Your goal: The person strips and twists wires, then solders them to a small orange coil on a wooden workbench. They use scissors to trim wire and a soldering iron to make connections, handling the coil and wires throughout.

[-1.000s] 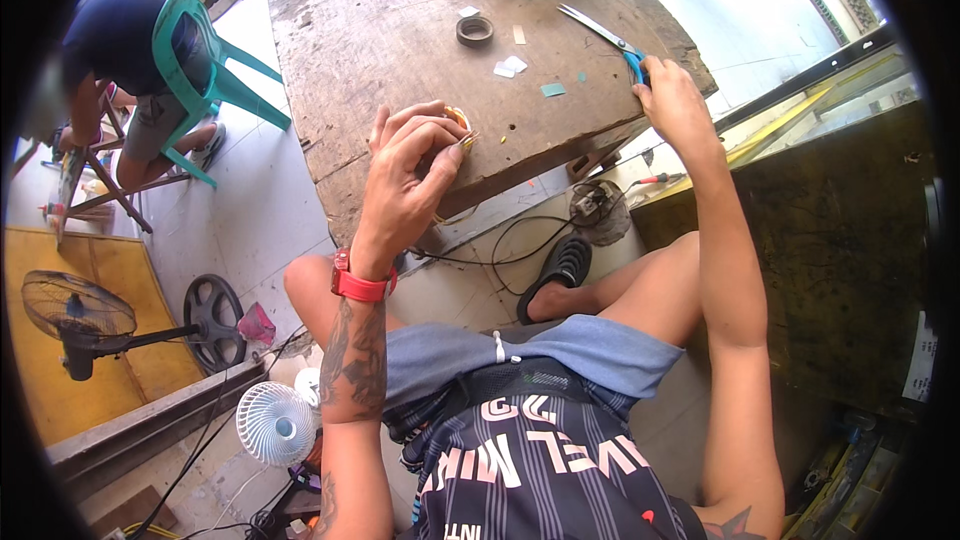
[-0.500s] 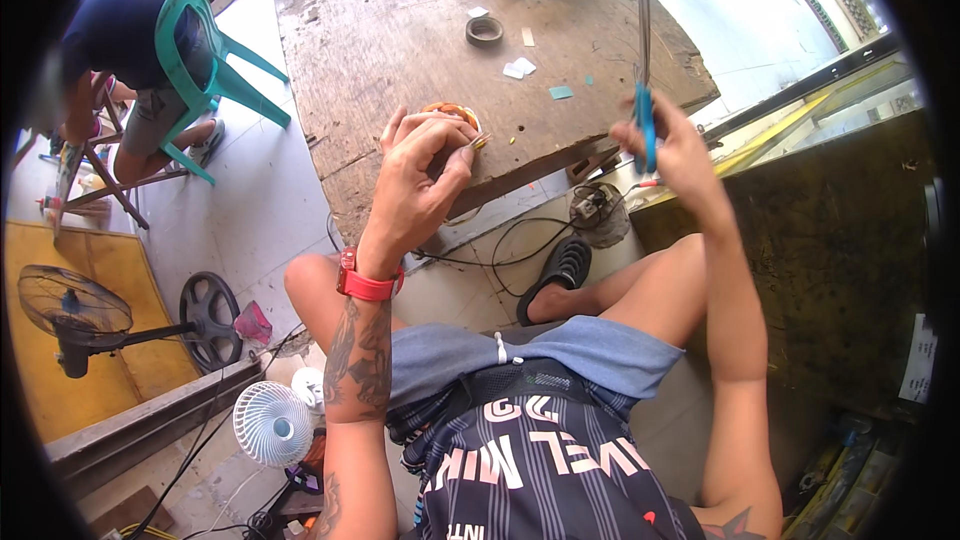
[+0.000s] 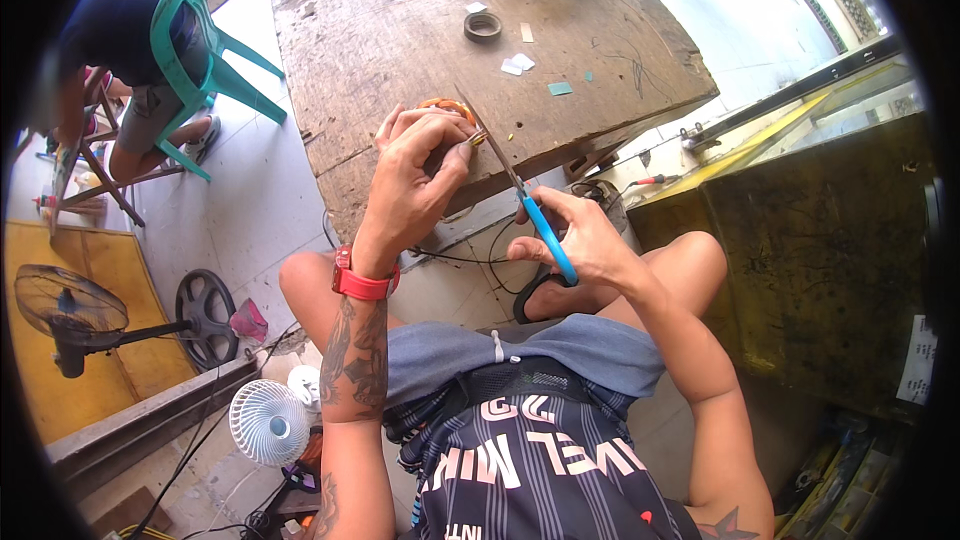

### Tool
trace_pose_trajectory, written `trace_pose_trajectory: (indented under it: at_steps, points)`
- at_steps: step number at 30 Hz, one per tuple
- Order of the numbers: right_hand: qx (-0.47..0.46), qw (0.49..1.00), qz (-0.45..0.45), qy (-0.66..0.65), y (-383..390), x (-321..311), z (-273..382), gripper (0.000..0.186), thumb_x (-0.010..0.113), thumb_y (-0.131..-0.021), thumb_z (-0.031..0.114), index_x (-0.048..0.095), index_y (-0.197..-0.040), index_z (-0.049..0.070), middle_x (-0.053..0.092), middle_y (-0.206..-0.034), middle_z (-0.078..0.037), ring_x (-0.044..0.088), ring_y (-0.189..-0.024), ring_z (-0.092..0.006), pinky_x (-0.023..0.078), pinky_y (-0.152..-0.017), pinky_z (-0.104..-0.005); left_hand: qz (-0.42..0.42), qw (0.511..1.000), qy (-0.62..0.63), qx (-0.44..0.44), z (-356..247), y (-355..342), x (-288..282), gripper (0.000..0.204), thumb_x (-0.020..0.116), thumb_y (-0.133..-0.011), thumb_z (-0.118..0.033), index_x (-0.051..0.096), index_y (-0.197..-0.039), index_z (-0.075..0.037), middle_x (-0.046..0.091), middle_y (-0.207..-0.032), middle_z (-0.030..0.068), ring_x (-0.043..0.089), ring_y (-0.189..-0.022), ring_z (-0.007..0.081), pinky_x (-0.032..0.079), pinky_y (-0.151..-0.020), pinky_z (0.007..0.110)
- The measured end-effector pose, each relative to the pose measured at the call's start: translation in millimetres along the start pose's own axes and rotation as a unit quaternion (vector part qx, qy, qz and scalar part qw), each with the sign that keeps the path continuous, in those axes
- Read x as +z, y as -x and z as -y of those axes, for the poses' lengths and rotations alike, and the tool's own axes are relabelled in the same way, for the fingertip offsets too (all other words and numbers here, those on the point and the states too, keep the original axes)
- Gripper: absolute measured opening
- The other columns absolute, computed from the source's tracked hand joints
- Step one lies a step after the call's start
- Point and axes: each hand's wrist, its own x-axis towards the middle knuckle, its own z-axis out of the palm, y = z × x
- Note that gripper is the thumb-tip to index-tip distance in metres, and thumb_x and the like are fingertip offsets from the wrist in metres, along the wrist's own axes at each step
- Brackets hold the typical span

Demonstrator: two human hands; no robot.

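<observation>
The small orange coil [image 3: 447,108] sits at the near edge of the wooden table [image 3: 400,50], pinched in the closed fingers of the left hand [image 3: 415,175]. The right hand [image 3: 580,240], wrapped shut around the blue handles, has swung the scissors [image 3: 515,190] down from upright a moment ago; their tips now meet the coil's end, so trimming looks about to begin

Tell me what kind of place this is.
Probably an open-air repair workshop: a worn wooden workbench with tape rolls and scraps, electric fans on the floor, and the hands working scissors at the bench edge.
</observation>
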Motion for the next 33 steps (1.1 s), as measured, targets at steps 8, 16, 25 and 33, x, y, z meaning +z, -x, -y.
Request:
trace_pose_trajectory:
  at_steps: [8,16,25,33]
  points:
    - [-0.014,1.0,-0.016,-0.001,-5.4,-2.1,-0.9,0.06,0.094,-0.08,0.046,0.073,-0.11,-0.001,0.059,-0.075,0.0,0.053,-0.068,-0.0086,0.044,-0.062,-0.0285,-0.003,1.0,0.003,-0.008,-1.5,0.9,0.1,0.012,0.066,-0.095,-0.017,0.072,-0.101,-0.009,0.072,-0.11,0.004,0.06,-0.124,0.0228,0.02,-0.126,0.055]
    - [-0.009,0.986,-0.165,0.02,-4.8,-28.5,-0.6,0.048,0.089,-0.088,0.042,0.068,-0.101,0.001,0.067,-0.078,-0.006,0.059,-0.07,-0.0108,0.049,-0.063,-0.0306,0.003,1.0,0.009,-0.01,0.1,0.8,-0.5,0.013,0.066,-0.096,-0.016,0.073,-0.103,-0.009,0.072,-0.109,0.0044,0.06,-0.122,0.0229,0.02,-0.126,0.054]
    - [0.043,0.866,-0.297,0.401,-42.9,-180.2,-23.3,0.04,0.071,-0.1,0.021,0.062,-0.136,0.004,0.073,-0.112,-0.017,0.073,-0.088,-0.0271,0.057,-0.079,-0.0426,0.003,1.0,0.018,-0.003,1.3,0.5,0.0,0.012,0.066,-0.096,-0.014,0.072,-0.102,-0.006,0.072,-0.112,0.0068,0.06,-0.119,0.0256,0.03,-0.118,0.046]
    - [-0.213,0.834,-0.289,0.42,-73.7,-102.6,-4.9,0.029,0.067,-0.103,0.033,0.079,-0.115,0.01,0.07,-0.114,-0.013,0.066,-0.108,-0.0325,0.051,-0.099,-0.0459,0.002,1.0,0.022,0.007,0.8,0.5,-0.4,0.012,0.066,-0.098,-0.014,0.071,-0.1,-0.004,0.072,-0.113,0.0079,0.061,-0.118,0.0277,0.036,-0.114,0.044]
